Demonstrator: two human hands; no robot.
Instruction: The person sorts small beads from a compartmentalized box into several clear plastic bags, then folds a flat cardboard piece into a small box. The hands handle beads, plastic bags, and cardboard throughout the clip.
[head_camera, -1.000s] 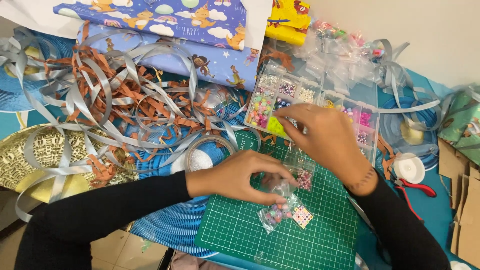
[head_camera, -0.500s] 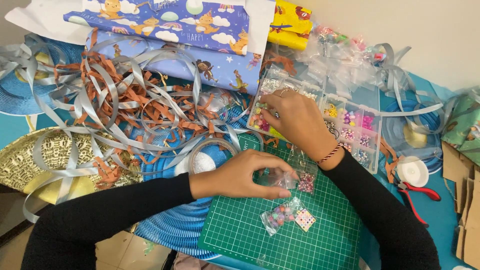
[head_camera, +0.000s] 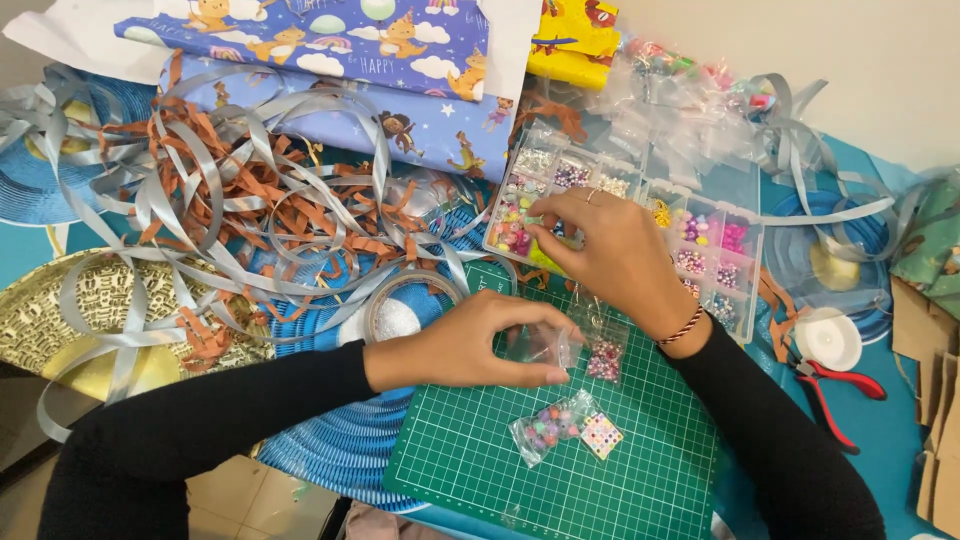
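blue table top is crowded with craft stuff, and a green cutting mat (head_camera: 560, 470) lies right in front of me. my left hand (head_camera: 470, 345) is over the mat's top edge, with thumb and fingers pinched shut on a small clear plastic bag (head_camera: 545, 345). the bag looks thin, soft and a bit slippery, and i think it weighs almost nothing. it would crumple if i squeezed hard, so the top edge near its mouth seems the best place to hold it.

my right hand (head_camera: 610, 250) reaches into the clear bead box (head_camera: 620, 215) behind the mat. my fingertips are close together over the colourful beads on the left side. i cannot tell if a bead is between them. the beads look tiny, hard and round, so i think they could roll away easily.

another little bag of beads (head_camera: 548, 425) lies on the mat, near me. silver and brown ribbons (head_camera: 250, 200) are piled to the left, and red pliers (head_camera: 835, 385) lie to the right.
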